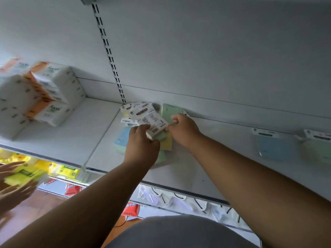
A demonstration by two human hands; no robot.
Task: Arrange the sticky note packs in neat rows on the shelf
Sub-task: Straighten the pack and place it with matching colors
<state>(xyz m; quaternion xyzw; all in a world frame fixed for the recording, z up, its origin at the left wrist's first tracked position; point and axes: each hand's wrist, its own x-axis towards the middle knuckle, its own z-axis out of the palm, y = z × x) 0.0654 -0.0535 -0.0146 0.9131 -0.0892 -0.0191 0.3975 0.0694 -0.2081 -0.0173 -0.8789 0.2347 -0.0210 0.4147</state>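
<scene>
A loose heap of sticky note packs (139, 113) lies at the back of the white shelf (188, 169), with blue, green and yellow pads under white header cards. Both hands are over the heap. My left hand (141, 145) and my right hand (182, 129) grip one pack (155, 126) between them, its barcoded back facing up, just above the pile. A blue pack (274, 145) and a green pack (317, 149) lie flat side by side at the right of the shelf.
Stacked white and orange tissue packs (52, 93) fill the shelf's left bay. Another person's hands (10, 178) hold a yellow pack at the lower left. Lower shelves carry yellow packs (66, 170) and bagged goods (179, 199). A slotted upright (109, 56) runs up the back panel.
</scene>
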